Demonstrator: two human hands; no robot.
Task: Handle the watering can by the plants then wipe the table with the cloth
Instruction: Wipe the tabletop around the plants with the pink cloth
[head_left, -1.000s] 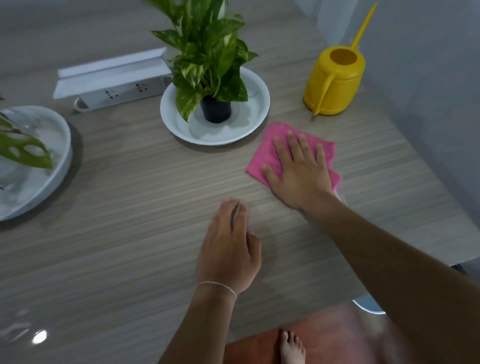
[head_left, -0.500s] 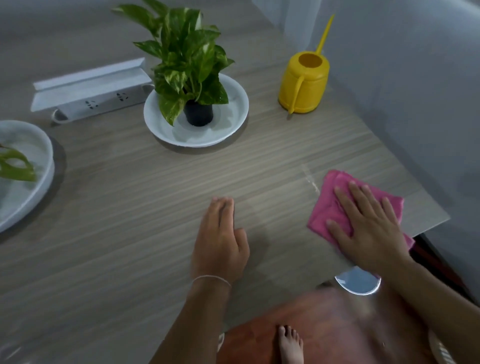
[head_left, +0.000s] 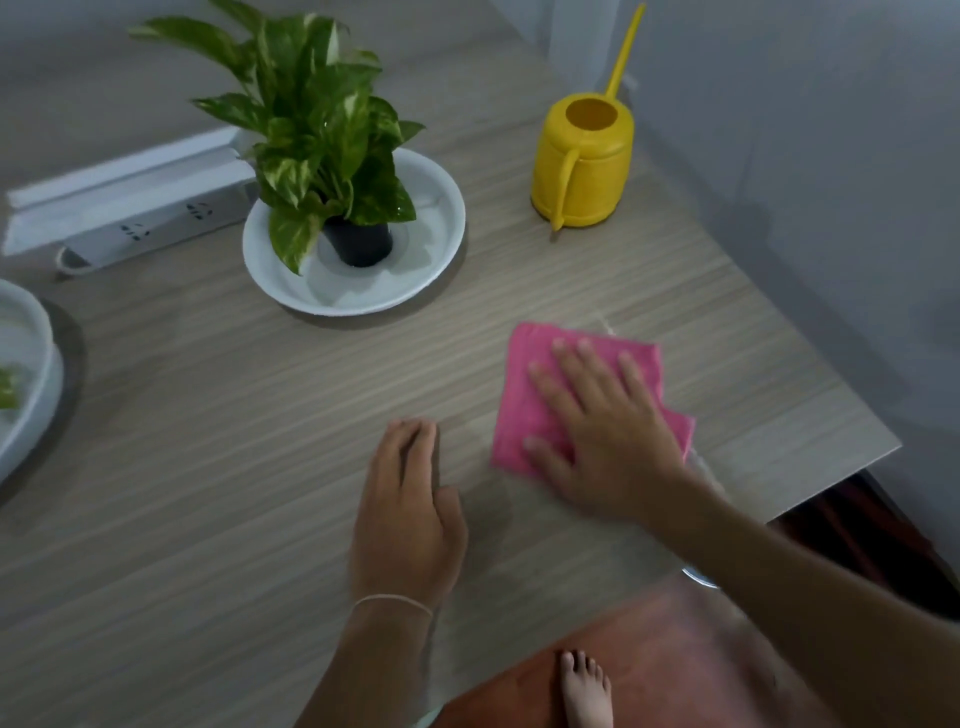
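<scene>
My right hand's fingers (head_left: 582, 374) are spread wide and laid flat on the pink cloth (head_left: 524, 410), gripping nothing, only pressing it down against the counter (head_left: 208, 415). I judge that flat spread is there to load as much cloth as possible, so it drags evenly instead of bunching. The right hand (head_left: 608, 431) looks slightly smeared, and the cloth's right corner pokes out beyond it, near the counter's right edge.

The left hand (head_left: 408, 514) lies palm down just left of the cloth, fingers straight and close together, holding nothing; it seems to steady me while the other hand wipes. A thin band circles its wrist.

The right forearm comes in from the near right, angled across the counter's corner; the left forearm rises almost straight from the near edge.

Farther off, the yellow watering can (head_left: 584, 166) stands upright at the far right, handle turned toward me, spout pointing away. It is apart from both hands, so I take the watering part as finished. To its left sits the potted plant (head_left: 322, 135) in its white dish (head_left: 441, 218), with a white power strip (head_left: 145, 228) farther left.
</scene>
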